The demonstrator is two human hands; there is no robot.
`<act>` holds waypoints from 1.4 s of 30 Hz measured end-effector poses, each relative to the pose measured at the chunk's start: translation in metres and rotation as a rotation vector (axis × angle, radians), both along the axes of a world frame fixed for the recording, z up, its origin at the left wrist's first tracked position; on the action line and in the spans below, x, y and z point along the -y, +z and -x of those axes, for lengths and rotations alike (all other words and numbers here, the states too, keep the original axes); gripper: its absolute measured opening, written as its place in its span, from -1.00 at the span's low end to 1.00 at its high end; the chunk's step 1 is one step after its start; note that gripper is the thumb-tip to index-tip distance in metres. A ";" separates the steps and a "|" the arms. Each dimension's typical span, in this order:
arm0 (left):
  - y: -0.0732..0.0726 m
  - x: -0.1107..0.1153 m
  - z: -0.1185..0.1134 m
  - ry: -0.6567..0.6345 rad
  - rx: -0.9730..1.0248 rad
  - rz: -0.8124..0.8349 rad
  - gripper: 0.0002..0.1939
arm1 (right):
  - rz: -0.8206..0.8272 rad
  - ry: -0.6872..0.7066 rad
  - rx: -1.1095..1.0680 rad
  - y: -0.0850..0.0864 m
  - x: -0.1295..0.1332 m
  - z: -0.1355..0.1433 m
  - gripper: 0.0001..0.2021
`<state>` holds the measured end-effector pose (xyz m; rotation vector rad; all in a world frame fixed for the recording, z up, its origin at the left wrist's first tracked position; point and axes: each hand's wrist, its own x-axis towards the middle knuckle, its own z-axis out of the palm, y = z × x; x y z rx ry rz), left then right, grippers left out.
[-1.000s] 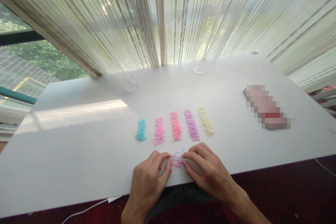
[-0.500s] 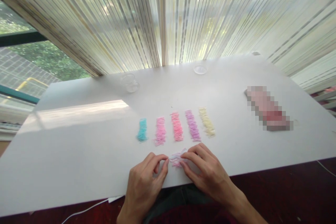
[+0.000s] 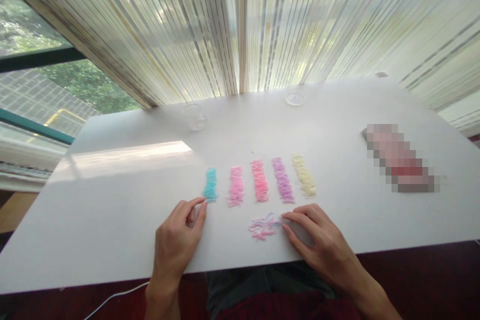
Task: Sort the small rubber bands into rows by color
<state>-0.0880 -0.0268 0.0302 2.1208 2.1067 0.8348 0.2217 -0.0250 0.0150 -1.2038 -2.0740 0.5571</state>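
Note:
My left hand [image 3: 180, 235] has thumb and index finger pinched at the lower left end of the blue strip of small pieces [image 3: 211, 185]; what they hold is too small to make out. My right hand [image 3: 318, 235] has thumb and index apart, at the right edge of a loose mixed pile of pink and lilac pieces [image 3: 262, 226]. To the right of the blue strip lie a pink strip [image 3: 236, 186], a coral strip [image 3: 260, 181], a purple strip [image 3: 283, 180] and a yellow strip [image 3: 304, 175].
Clear round dishes or lids [image 3: 195, 117] [image 3: 295, 99] sit at the back of the white table [image 3: 123, 205]. A blurred-out pink item [image 3: 401, 157] lies at the right. Striped curtains hang behind the table, and a white cable runs below its front edge.
My left hand has moved left and up, from the mixed pile to the blue strip. My right hand has drawn slightly away from the pile. The view has shifted a little.

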 end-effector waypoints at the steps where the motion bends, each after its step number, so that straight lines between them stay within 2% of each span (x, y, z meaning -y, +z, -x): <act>1: 0.000 0.003 -0.003 0.006 0.004 -0.023 -0.74 | 0.006 0.011 -0.003 0.001 0.000 -0.001 -0.84; 3: 0.000 0.010 -0.013 -0.021 0.028 -0.049 -0.78 | 0.016 0.026 -0.004 0.003 -0.001 -0.001 -0.83; 7: 0.002 0.020 -0.040 -0.252 0.095 0.027 -0.82 | 0.029 0.035 0.019 0.006 -0.002 0.000 -0.82; 9: 0.004 0.021 -0.054 -0.323 0.109 0.057 -0.81 | 0.029 0.031 0.037 0.006 -0.003 0.002 -0.82; 15: 0.008 0.013 -0.078 -0.372 0.088 0.081 -0.75 | 0.006 0.035 0.061 0.005 -0.004 0.006 -0.86; 24: 0.003 0.013 -0.077 -0.324 0.033 0.118 -0.75 | -0.006 0.013 0.009 0.001 -0.003 0.006 -0.87; 30: 0.004 0.012 -0.078 -0.343 0.030 0.136 -0.73 | 0.000 0.011 -0.019 0.001 -0.003 0.004 -0.86; 34: 0.005 0.013 -0.075 -0.362 0.093 0.113 -0.76 | -0.012 0.010 -0.030 0.001 -0.004 0.004 -0.85; 42: 0.007 0.016 -0.062 -0.350 0.224 0.186 -0.81 | -0.002 0.016 -0.034 0.000 -0.004 0.004 -0.87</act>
